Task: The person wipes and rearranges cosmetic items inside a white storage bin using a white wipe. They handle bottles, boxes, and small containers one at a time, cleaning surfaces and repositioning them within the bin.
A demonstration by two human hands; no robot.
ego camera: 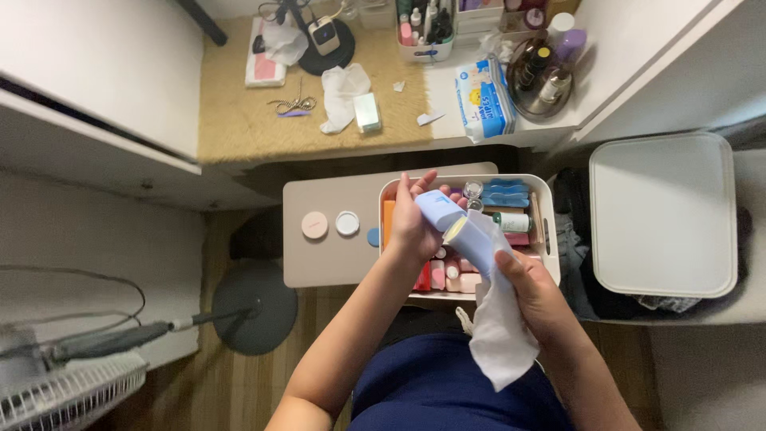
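Seen from my remote post: my left hand (411, 223) and right hand (533, 294) work a pale blue tube (451, 225) above a white organiser bin (547, 231) at the centre of the view. The left hand's fingers wrap the tube's upper end, fingertips pointing toward 12 o'clock. The right hand, at 4 o'clock from the tube, closes around a white wipe (499, 335), pressing it against the tube's lower end; the cloth hangs down toward 6 o'clock over a dark blue lap. The tube lies tilted, its capped end toward 10 o'clock, and it hovers just above the bin's bottles and tubes.

At 9 o'clock from the bin, a beige stool top (327, 263) carries a pink round lid (314, 225) and a white round lid (347, 223), side by side. At 12 o'clock, a wet-wipe pack (483, 100) rests on the desk edge. At 3 o'clock sits a white lidded box (662, 215). A fan (64, 383) fills the 8 o'clock corner.
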